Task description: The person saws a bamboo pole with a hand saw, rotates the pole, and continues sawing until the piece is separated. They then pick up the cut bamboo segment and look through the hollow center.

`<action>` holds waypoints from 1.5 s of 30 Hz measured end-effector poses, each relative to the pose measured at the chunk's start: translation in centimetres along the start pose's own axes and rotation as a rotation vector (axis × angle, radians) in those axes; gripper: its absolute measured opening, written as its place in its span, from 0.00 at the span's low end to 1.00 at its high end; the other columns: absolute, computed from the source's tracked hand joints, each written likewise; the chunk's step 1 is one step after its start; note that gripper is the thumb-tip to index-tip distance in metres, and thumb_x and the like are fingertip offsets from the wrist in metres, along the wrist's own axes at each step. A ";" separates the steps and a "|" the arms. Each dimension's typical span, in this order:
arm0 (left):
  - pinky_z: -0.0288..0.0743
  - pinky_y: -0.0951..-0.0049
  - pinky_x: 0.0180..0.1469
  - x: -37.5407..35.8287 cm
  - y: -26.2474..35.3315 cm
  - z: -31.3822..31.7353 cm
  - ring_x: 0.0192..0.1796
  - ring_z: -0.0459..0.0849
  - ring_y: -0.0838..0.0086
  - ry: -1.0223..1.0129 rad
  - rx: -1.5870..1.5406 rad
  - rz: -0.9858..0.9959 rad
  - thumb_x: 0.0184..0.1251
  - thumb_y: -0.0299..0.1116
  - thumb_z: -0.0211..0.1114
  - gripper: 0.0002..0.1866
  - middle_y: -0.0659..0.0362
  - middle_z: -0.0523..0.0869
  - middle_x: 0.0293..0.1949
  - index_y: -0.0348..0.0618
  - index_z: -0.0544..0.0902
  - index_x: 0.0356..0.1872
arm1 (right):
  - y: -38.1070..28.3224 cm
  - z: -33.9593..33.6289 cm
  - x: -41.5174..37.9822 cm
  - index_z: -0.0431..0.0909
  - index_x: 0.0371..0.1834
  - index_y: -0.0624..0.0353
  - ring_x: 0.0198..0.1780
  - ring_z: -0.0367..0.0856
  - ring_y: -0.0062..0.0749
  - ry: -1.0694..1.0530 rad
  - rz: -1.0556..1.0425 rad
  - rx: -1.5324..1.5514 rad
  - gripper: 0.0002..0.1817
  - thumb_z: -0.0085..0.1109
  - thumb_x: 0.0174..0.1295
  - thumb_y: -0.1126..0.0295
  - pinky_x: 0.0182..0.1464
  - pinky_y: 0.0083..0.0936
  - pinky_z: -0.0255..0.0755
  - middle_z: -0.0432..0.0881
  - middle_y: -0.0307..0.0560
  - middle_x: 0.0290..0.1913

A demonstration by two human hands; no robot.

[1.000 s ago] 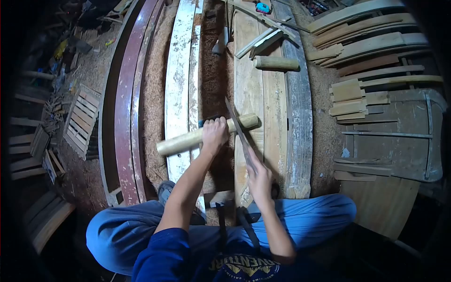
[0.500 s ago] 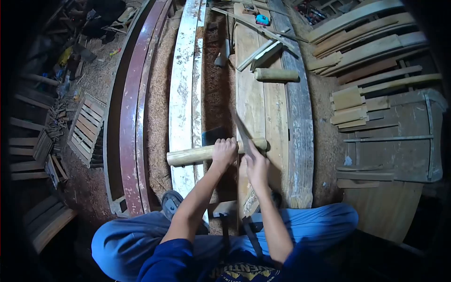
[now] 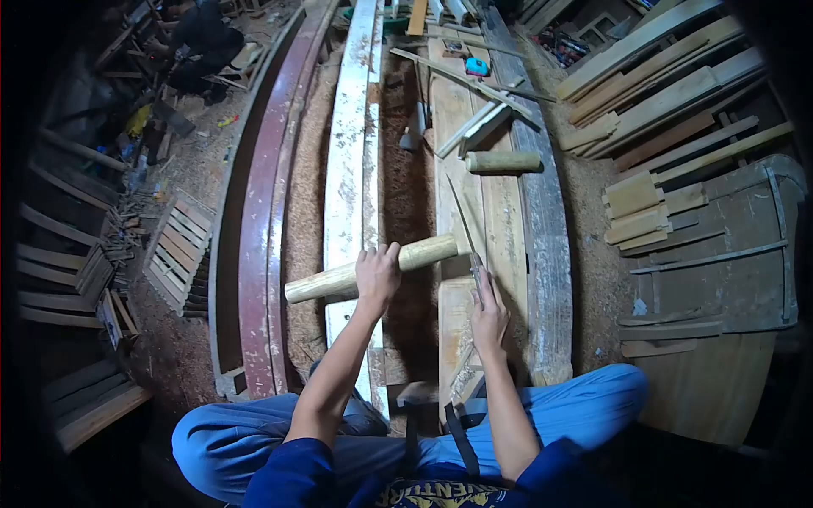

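Note:
My left hand [image 3: 378, 275] is wrapped over the middle of a round wooden pole [image 3: 428, 251]. The pole lies at a slant across the white-painted beam [image 3: 343, 203] and the gap beside it, its right end higher in view and over the bare plank [image 3: 461, 296]. In my right hand [image 3: 489, 317] is a hand saw [image 3: 461, 216], gripped by its handle. Its long, narrow blade points forward and slightly left, just past the pole's right end. Farther forward, a shorter round piece [image 3: 504, 162] rests across the planks.
Wood strips [image 3: 474, 131] and a blue tape measure [image 3: 477, 66] lie ahead on the planks. A metal-headed tool [image 3: 412, 138] stands in the gap. A maroon beam [image 3: 262, 220] runs along the left. Stacked boards [image 3: 669, 93] are at right; a person [image 3: 203, 51] sits far left.
The pole has shifted left and tilted more, its right end rising in view. The saw has moved from across the pole to beside its right end, and my right hand has moved right.

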State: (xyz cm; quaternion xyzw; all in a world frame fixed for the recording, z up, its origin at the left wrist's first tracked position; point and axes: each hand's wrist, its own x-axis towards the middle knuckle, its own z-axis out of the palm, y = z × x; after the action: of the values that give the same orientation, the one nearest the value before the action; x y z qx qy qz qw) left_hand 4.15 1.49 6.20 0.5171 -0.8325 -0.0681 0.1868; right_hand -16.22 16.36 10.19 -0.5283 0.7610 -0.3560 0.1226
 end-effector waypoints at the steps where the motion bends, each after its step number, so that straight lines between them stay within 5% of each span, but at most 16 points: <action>1: 0.75 0.56 0.46 0.4 -0.9 -0.8 0.40 0.86 0.56 0.053 0.033 -0.009 0.57 0.28 0.66 0.10 0.55 0.85 0.35 0.48 0.81 0.40 | 0.5 0.8 -0.2 0.72 0.77 0.48 0.68 0.78 0.60 -0.022 0.011 -0.035 0.31 0.63 0.69 0.76 0.65 0.45 0.76 0.79 0.61 0.69; 7: 0.73 0.60 0.49 2.5 -2.0 -6.8 0.44 0.82 0.61 0.177 0.049 0.144 0.53 0.26 0.66 0.18 0.57 0.82 0.38 0.48 0.82 0.48 | 0.0 1.8 -2.0 0.70 0.79 0.47 0.75 0.69 0.64 -0.235 0.131 -0.133 0.33 0.64 0.70 0.71 0.75 0.58 0.61 0.65 0.66 0.79; 9: 0.74 0.60 0.50 3.6 -1.2 -8.2 0.44 0.82 0.61 0.182 0.057 0.202 0.52 0.27 0.67 0.19 0.57 0.82 0.38 0.48 0.82 0.48 | -1.9 -0.4 -0.3 0.72 0.77 0.50 0.74 0.69 0.64 -0.033 0.058 -0.206 0.29 0.62 0.72 0.69 0.76 0.55 0.61 0.68 0.66 0.77; 11: 0.74 0.60 0.50 5.2 0.4 -10.1 0.44 0.82 0.62 0.195 0.052 0.235 0.53 0.28 0.68 0.19 0.57 0.82 0.38 0.48 0.82 0.49 | -6.8 -6.1 4.4 0.75 0.74 0.57 0.73 0.70 0.64 0.155 -0.061 0.051 0.27 0.61 0.74 0.64 0.75 0.53 0.61 0.73 0.64 0.74; 13: 0.74 0.61 0.50 7.0 1.9 -11.9 0.44 0.82 0.62 0.222 0.049 0.277 0.53 0.29 0.68 0.19 0.57 0.82 0.38 0.48 0.82 0.49 | -10.5 -10.5 8.1 0.75 0.74 0.57 0.70 0.73 0.57 0.181 -0.335 -0.046 0.31 0.68 0.69 0.60 0.74 0.49 0.62 0.77 0.59 0.70; 15: 0.74 0.62 0.51 8.4 3.4 -13.4 0.45 0.83 0.64 0.209 0.104 0.401 0.56 0.31 0.69 0.19 0.58 0.83 0.39 0.49 0.81 0.51 | -14.9 -13.4 10.1 0.73 0.75 0.55 0.66 0.76 0.51 -0.015 -0.500 -0.284 0.39 0.75 0.59 0.57 0.73 0.43 0.64 0.81 0.55 0.64; 16: 0.74 0.62 0.51 8.6 4.6 -15.5 0.45 0.83 0.65 0.175 0.074 0.454 0.59 0.33 0.68 0.19 0.59 0.83 0.40 0.48 0.81 0.52 | -15.1 -13.1 10.7 0.72 0.76 0.52 0.63 0.78 0.46 -0.019 -0.568 -0.372 0.47 0.81 0.49 0.57 0.69 0.40 0.66 0.83 0.50 0.57; 19: 0.74 0.61 0.51 8.6 6.6 -18.8 0.45 0.82 0.66 0.210 0.139 0.583 0.59 0.35 0.69 0.20 0.60 0.82 0.39 0.48 0.81 0.54 | -13.5 -11.1 11.3 0.74 0.72 0.50 0.59 0.80 0.42 -0.170 -0.454 -0.408 0.45 0.83 0.46 0.60 0.64 0.40 0.69 0.83 0.46 0.53; 21: 0.74 0.63 0.51 8.3 5.3 -19.2 0.44 0.82 0.68 0.224 0.226 0.606 0.56 0.38 0.70 0.23 0.61 0.81 0.38 0.48 0.83 0.54 | -13.1 -9.7 11.1 0.79 0.56 0.53 0.55 0.82 0.43 -0.142 -0.355 -0.328 0.36 0.85 0.39 0.64 0.62 0.40 0.70 0.85 0.45 0.47; 24: 0.75 0.65 0.47 7.1 4.9 -19.7 0.41 0.82 0.70 0.259 0.206 0.612 0.54 0.38 0.72 0.21 0.63 0.82 0.36 0.50 0.85 0.51 | -13.4 -9.1 10.9 0.80 0.48 0.51 0.49 0.84 0.41 -0.008 -0.559 -0.327 0.32 0.83 0.34 0.68 0.55 0.37 0.74 0.84 0.45 0.41; 29: 0.75 0.67 0.39 7.1 5.3 -17.7 0.32 0.82 0.72 0.255 0.196 0.555 0.53 0.37 0.71 0.11 0.64 0.81 0.28 0.50 0.83 0.37 | -11.3 -8.2 11.0 0.81 0.51 0.52 0.42 0.83 0.40 -0.083 -0.542 -0.261 0.31 0.80 0.38 0.69 0.46 0.38 0.77 0.83 0.42 0.38; 39: 0.77 0.67 0.42 7.4 2.2 -16.0 0.34 0.83 0.70 0.207 0.229 0.525 0.54 0.37 0.71 0.10 0.63 0.81 0.29 0.50 0.82 0.37 | -11.8 -4.8 10.8 0.84 0.51 0.50 0.38 0.83 0.40 0.013 -0.497 -0.095 0.29 0.79 0.40 0.68 0.43 0.38 0.77 0.86 0.40 0.39; 41: 0.75 0.66 0.45 8.5 2.9 -16.8 0.37 0.84 0.71 0.179 0.209 0.457 0.60 0.38 0.69 0.09 0.64 0.81 0.31 0.51 0.84 0.40 | -12.0 -4.5 11.4 0.84 0.50 0.51 0.39 0.83 0.39 0.067 -0.504 -0.084 0.26 0.77 0.42 0.72 0.43 0.37 0.76 0.85 0.40 0.39; 45: 0.74 0.61 0.54 10.3 3.2 -20.0 0.44 0.84 0.65 0.023 -0.012 0.485 0.51 0.45 0.77 0.26 0.60 0.84 0.39 0.49 0.83 0.52 | -12.2 -5.6 12.9 0.86 0.53 0.51 0.43 0.84 0.37 0.215 -0.634 -0.246 0.26 0.68 0.45 0.79 0.47 0.37 0.77 0.84 0.41 0.42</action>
State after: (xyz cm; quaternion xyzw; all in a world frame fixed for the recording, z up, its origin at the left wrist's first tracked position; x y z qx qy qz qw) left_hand 5.07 -4.61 28.08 0.3015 -0.9297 -0.0203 0.2103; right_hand -15.94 4.83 24.85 -0.7085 0.6050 -0.3357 -0.1390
